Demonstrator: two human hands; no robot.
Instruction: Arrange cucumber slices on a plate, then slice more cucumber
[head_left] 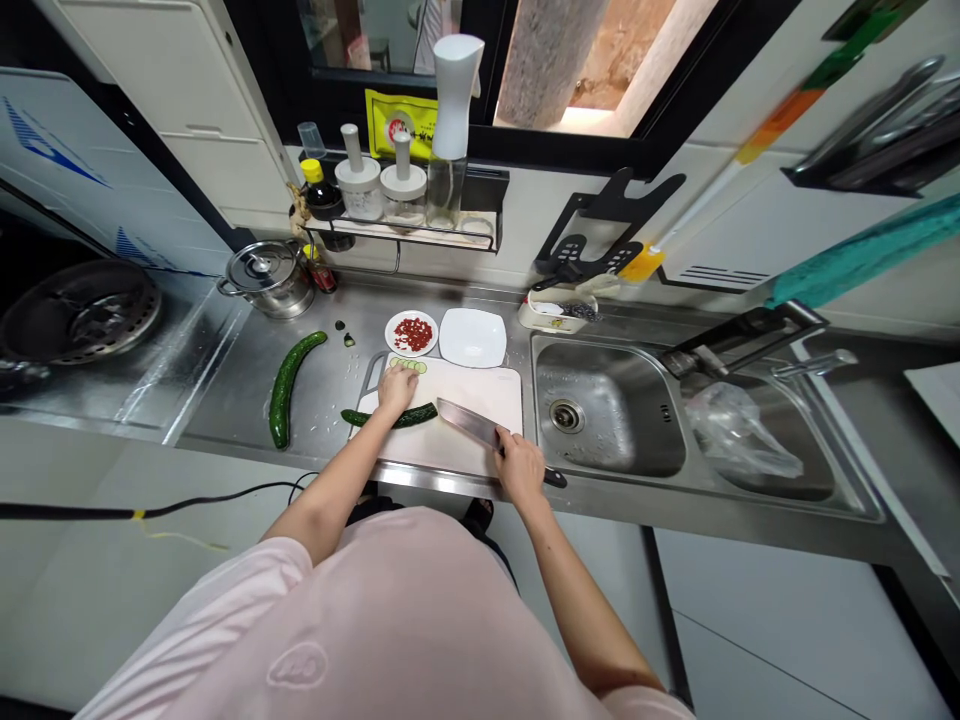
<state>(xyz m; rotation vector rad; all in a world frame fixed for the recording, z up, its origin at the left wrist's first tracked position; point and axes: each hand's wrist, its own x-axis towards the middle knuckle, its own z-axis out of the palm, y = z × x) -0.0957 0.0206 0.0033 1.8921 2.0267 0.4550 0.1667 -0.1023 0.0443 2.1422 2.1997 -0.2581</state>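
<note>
My right hand [520, 465] is closed round the black handle of a cleaver [471, 422], whose blade lies low over the white cutting board [480, 450]. The blade's tip is close to the cut end of a dark green cucumber [415, 415] lying across the board. My left hand [397, 390] reaches over that cucumber, its bent fingers on a short row of pale cucumber slices [409, 366] at the board's far left. Its fingertips are partly hidden. A second, whole cucumber [289, 388] lies on the steel counter to the left.
Behind the board stand a white plate of chopped red pieces [413, 334] and a bare square plate [472, 337]. Dark cucumber ends [348, 341] lie near a lidded pot [270, 278]. A sink [611, 400] is at the right; a frying pan [79, 312] is far left.
</note>
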